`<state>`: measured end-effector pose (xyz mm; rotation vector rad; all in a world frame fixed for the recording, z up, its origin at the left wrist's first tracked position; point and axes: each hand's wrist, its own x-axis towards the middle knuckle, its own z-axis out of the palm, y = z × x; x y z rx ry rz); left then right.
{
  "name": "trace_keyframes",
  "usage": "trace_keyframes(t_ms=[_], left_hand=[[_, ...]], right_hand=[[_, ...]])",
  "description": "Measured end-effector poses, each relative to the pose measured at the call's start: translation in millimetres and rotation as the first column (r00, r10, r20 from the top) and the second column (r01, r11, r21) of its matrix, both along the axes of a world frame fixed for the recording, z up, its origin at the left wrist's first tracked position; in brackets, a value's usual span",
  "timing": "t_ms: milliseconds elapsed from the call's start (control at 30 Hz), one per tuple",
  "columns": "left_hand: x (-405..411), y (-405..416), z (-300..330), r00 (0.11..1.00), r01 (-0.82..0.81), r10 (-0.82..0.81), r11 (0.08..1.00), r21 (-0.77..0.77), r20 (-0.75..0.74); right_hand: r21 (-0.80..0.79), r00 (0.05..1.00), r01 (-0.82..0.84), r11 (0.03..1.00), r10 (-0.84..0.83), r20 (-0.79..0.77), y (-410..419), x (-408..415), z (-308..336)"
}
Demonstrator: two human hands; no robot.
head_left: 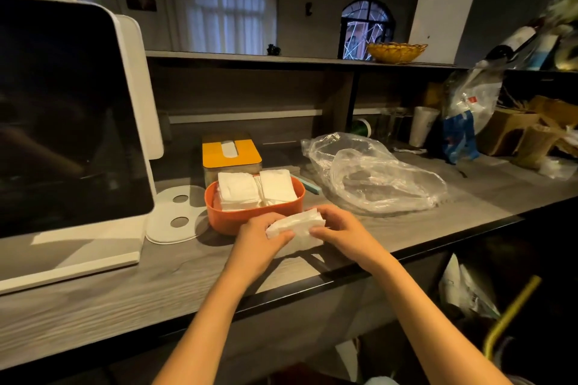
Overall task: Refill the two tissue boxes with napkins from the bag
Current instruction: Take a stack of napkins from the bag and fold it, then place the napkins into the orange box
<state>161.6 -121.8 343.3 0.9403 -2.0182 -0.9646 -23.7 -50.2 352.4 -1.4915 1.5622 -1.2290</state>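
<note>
An open orange tissue box (231, 219) stands on the wooden counter and holds two stacks of white napkins (256, 189) side by side. Behind it stands a second tissue box (230, 151) with a yellow lid on it and a napkin showing in the slot. Just in front of the orange box, my left hand (261, 236) and my right hand (339, 230) hold a white stack of napkins (298, 223) between them, one at each end. A crumpled clear plastic bag (375, 175) lies to the right on the counter.
A large white-framed screen (72, 122) on a stand fills the left. A white oval lid (175, 216) with two holes lies beside the orange box. Paper bags, a paper cup (422, 125) and packaging crowd the far right. A shelf with a yellow basket (395, 51) runs above.
</note>
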Motion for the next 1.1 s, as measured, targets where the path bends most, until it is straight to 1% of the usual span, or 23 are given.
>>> trace_keyframes(t_ms=[100, 167, 200, 300, 333, 433, 500, 567, 633, 733, 767, 833, 900, 933, 967, 1000, 1033, 1100], left_hand=[[1.1, 1.8, 0.4, 0.999, 0.020, -0.019, 0.999, -0.026, 0.051], [2.3, 1.7, 3.8, 0.997, 0.028, -0.026, 0.999, -0.037, 0.066], [4.0, 1.4, 6.6, 0.998, 0.026, -0.024, 0.999, -0.031, 0.057], [12.8, -1.5, 20.8, 0.999, -0.006, 0.007, 1.000, 0.028, -0.053], [16.5, -3.5, 27.4, 0.995, -0.024, 0.029, 0.998, 0.052, -0.091], [26.1, -12.8, 50.0, 0.979, -0.117, 0.128, 0.990, 0.076, -0.156], [31.7, -24.0, 61.8, 0.964, -0.185, 0.195, 0.980, 0.074, -0.179], [35.4, -39.0, 66.6, 0.947, -0.236, 0.252, 0.966, 0.103, -0.199], [37.7, -53.6, 66.5, 0.938, -0.289, 0.312, 0.944, 0.157, -0.152], [39.2, -71.3, 61.0, 0.932, -0.338, 0.355, 0.925, 0.171, -0.076], [40.3, -74.1, 59.3, 0.931, -0.356, 0.364, 0.923, 0.145, -0.034], [43.8, -76.7, 55.6, 0.918, -0.385, 0.380, 0.922, 0.031, 0.110], [46.3, -76.3, 53.1, 0.873, -0.399, 0.407, 0.913, -0.086, 0.271], [46.9, -75.6, 53.3, 0.848, -0.401, 0.423, 0.906, -0.134, 0.319], [47.3, -75.4, 53.5, 0.834, -0.395, 0.437, 0.899, -0.188, 0.336], [47.0, -75.1, 54.6, 0.835, -0.372, 0.439, 0.895, -0.247, 0.331], [46.7, -75.1, 56.6, 0.850, -0.324, 0.419, 0.894, -0.311, 0.319], [45.9, -74.5, 61.4, 0.887, -0.186, 0.326, 0.900, -0.394, 0.326]], right_hand=[[0.079, 0.996, -0.063, 0.995, 0.068, -0.056, 0.5, 3.9, -0.8], [0.054, 0.995, -0.043, 0.998, 0.048, -0.090, 0.8, 5.7, 1.0], [0.016, 0.996, -0.033, 0.999, 0.034, -0.078, 0.0, 6.6, 4.3], [-0.086, 0.996, 0.003, 0.996, 0.005, 0.089, -7.3, 11.0, 23.8], [-0.109, 0.993, 0.010, 0.994, 0.003, 0.117, -12.1, 13.6, 32.9], [-0.137, 0.993, 0.025, 0.990, -0.008, 0.122, -37.8, 26.8, 60.3], [-0.119, 0.992, 0.048, 0.992, -0.033, 0.126, -61.2, 37.4, 75.1], [-0.085, 0.993, 0.060, 0.995, -0.051, 0.110, -88.6, 46.5, 85.0], [-0.044, 0.996, 0.059, 0.997, -0.056, 0.062, -116.0, 53.4, 88.1], [-0.001, 0.992, 0.087, 0.996, -0.087, -0.088, -149.3, 59.5, 83.1], [-0.001, 0.984, 0.086, 0.996, -0.085, -0.159, -157.3, 60.8, 80.2], [-0.005, 0.954, 0.051, 0.999, -0.050, -0.294, -168.3, 63.4, 74.9], [0.001, 0.905, -0.008, 1.000, 0.007, -0.425, -172.5, 66.8, 68.9], [0.009, 0.869, -0.032, 0.999, 0.032, -0.494, -172.7, 68.4, 66.5], [0.010, 0.842, -0.040, 0.999, 0.038, -0.538, -172.5, 68.8, 63.7], [-0.013, 0.838, -0.030, 0.999, 0.018, -0.545, -170.5, 68.0, 62.1], [-0.060, 0.863, 0.010, 0.998, -0.039, -0.504, -166.6, 65.6, 61.8], [-0.220, 0.918, 0.135, 0.966, -0.205, -0.339, -154.8, 56.9, 62.1]])
